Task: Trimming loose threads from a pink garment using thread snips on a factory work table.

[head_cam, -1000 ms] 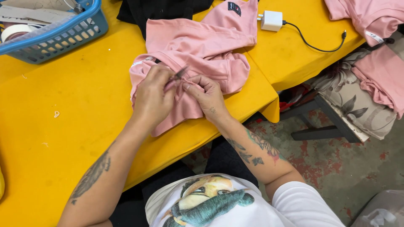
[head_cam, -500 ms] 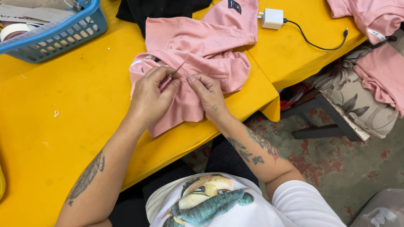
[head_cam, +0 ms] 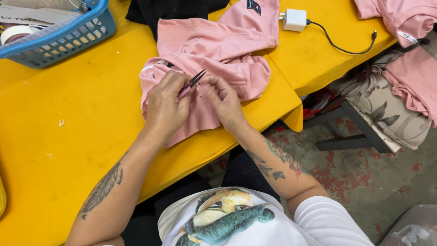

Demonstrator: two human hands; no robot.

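Yellow table carries a pink garment. On it the left hand bends down, fingers clamped on dark tweezers; the right hand fingers pinch the cloth together.

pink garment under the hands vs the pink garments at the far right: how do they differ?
The pink garment lies spread on the yellow table, while the pink pile is bunched and drapes off the table edge onto a floral cushion. The left hand, holding small snips, and the right hand both touch the first; nobody touches the pile. Same pink fabric.
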